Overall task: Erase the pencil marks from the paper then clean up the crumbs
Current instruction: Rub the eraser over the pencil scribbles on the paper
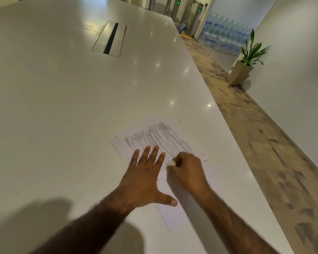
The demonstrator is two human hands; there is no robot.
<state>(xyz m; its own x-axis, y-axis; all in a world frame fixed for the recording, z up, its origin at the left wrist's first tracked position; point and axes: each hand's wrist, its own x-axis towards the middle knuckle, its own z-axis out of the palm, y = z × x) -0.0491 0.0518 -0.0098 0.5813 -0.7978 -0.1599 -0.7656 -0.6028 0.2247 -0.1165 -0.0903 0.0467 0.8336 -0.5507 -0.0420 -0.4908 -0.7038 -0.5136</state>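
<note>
Long white table (pixel 62 88); patterned carpet (pixel 255 134); potted plant (pixel 250 52); perhaps stacked water bottles (pixel 226 33).

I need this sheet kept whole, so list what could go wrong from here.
1. The left hand presses only the near part of the paper. Hard rubbing with the eraser across the far pencil marks may crease or tear the unheld end.
2. The right hand sits low over the page and might smear the marks.
3. The crumbs lie on the table towards its right edge; a careless sweep could send them to the floor.

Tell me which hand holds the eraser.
The right hand: it grips the white eraser, while the left hand lies flat, fingers spread, on the paper.
</note>
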